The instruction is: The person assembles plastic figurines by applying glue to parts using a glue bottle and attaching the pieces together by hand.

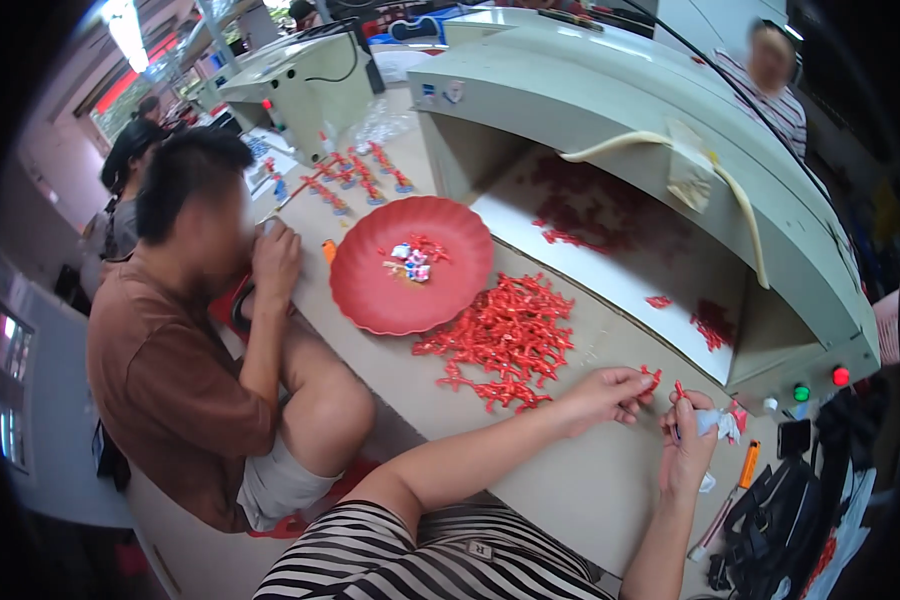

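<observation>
Between the thumb and fingers of my left hand is a small red plastic figure piece. My right hand is closed around a small whitish bottle. A slim red tip stands up at its fingertips; whether it belongs to the bottle or is a separate piece, I cannot tell. Both hands are close together over the table, in front of the machine's opening. Left of them lies a large heap of red plastic figure pieces.
A red scalloped basin holds a few red and white pieces. Beyond it stand several red figures on bases. The grey machine has red pieces inside. An orange cutter and black bag lie right. A seated co-worker is left.
</observation>
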Demonstrator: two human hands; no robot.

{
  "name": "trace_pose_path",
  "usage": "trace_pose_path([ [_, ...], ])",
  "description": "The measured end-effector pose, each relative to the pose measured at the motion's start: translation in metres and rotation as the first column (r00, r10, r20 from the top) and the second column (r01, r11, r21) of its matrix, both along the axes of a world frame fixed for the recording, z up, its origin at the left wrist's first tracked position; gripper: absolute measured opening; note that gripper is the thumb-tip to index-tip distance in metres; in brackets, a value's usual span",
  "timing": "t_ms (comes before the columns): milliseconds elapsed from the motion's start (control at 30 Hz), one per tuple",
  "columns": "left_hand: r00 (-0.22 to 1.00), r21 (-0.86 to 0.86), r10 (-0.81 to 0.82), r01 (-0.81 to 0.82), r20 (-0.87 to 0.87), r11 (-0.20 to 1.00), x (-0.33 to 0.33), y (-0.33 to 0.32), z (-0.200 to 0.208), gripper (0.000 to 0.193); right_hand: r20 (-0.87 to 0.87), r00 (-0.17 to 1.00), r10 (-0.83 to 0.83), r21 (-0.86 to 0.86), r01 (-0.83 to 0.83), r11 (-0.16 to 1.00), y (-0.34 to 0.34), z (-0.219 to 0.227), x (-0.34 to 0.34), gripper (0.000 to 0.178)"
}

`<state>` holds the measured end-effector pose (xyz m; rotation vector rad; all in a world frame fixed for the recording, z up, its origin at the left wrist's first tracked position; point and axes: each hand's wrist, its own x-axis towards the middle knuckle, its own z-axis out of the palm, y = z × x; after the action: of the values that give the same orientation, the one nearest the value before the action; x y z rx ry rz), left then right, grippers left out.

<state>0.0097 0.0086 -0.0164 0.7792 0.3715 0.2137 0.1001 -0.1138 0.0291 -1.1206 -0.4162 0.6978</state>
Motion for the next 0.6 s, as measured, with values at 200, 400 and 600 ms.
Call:
trace_pose_path([
  [200,1.000,0.026,0.019,-0.019,-0.001,0.999,-0.004,-0.001,0.002,0.023,0.153,0.983,0.097,-0.052,-0.090,0.995,0.013,0.007,-0.012,0.011],
  [400,0.999,0.021,0.008,-0.008,0.032,1.000,0.000,-0.007,-0.005,0.019,0.290,0.950,0.117,-0.083,-0.097,0.992,0.029,0.027,-0.024,0.008],
  [600,1.000,0.084,-0.011,0.013,-0.018,0.996,0.001,-0.006,-0.003,0.017,0.424,0.878,0.220,-0.151,-0.170,0.974,0.051,0.048,-0.041,0.009],
])
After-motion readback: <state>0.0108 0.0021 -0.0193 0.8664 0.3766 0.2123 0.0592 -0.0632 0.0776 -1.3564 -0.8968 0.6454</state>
